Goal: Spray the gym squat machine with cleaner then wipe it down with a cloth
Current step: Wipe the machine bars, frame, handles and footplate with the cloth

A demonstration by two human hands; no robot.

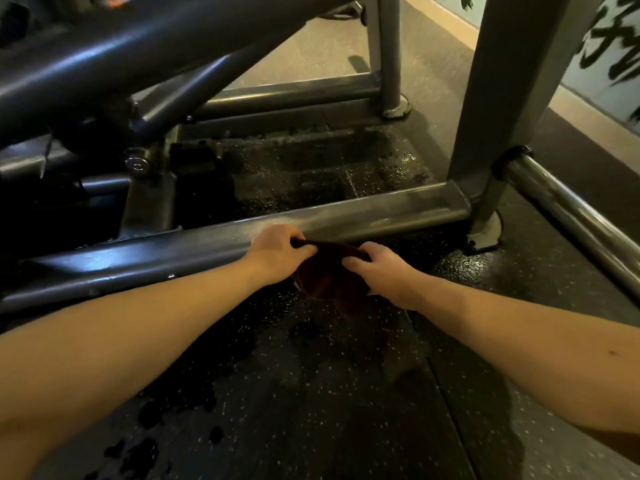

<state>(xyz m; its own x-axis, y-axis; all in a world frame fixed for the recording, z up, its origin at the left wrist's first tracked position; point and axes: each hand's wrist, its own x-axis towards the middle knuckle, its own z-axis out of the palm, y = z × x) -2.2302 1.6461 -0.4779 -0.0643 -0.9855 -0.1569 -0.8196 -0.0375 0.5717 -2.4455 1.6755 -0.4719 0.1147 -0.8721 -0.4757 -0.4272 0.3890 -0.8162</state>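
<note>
The squat machine's low grey base bar (pixel 374 211) runs across the middle of the view, with a pale wet film on its top. A dark reddish-brown cloth (pixel 329 275) hangs just in front of that bar. My left hand (pixel 277 252) grips the cloth's upper left edge, right against the bar. My right hand (pixel 384 268) pinches the cloth's upper right edge. The cloth's lower part droops toward the floor. No spray bottle is in view.
A thick grey upright post (pixel 498 109) rises at the right, with a round bar (pixel 571 216) slanting off from its foot. Sloped dark frame tubes (pixel 138 53) overhang the left. The black speckled rubber floor (pixel 311 393) shows wet patches.
</note>
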